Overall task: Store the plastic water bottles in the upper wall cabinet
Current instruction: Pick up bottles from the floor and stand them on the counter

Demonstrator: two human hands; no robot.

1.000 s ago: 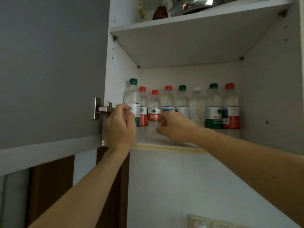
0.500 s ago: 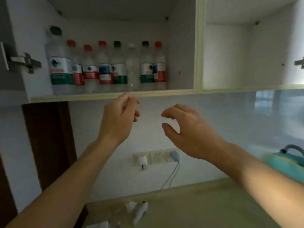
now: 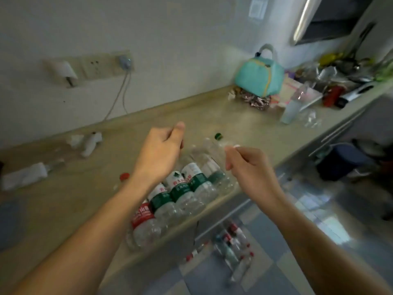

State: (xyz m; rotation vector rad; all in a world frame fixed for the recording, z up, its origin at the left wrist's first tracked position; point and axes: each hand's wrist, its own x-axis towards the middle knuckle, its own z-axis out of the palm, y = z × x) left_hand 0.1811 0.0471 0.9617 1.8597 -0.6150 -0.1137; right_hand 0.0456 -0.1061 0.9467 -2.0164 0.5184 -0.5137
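Note:
Several clear plastic water bottles (image 3: pixel 180 194) lie side by side near the front edge of the beige countertop (image 3: pixel 74 188), most with green labels, one with a red label (image 3: pixel 142 216). My left hand (image 3: pixel 159 154) hovers above them with loosely curled fingers, holding nothing. To its right, my right hand (image 3: pixel 248 167) hangs over the row's far end, also loosely curled and holding nothing. The upper wall cabinet is out of view.
More bottles (image 3: pixel 231 250) lie on the tiled floor below the counter edge. A teal bag (image 3: pixel 259 75) and cluttered items stand at the counter's far right. A red cap (image 3: pixel 124 176) and a green cap (image 3: pixel 218 136) lie loose. Wall sockets (image 3: pixel 93 66) with a cable are on the wall.
The view has swung down from the cabinet shelf to the countertop. Both hands let go of the shelved bottles, came down and now hang above the lying bottles.

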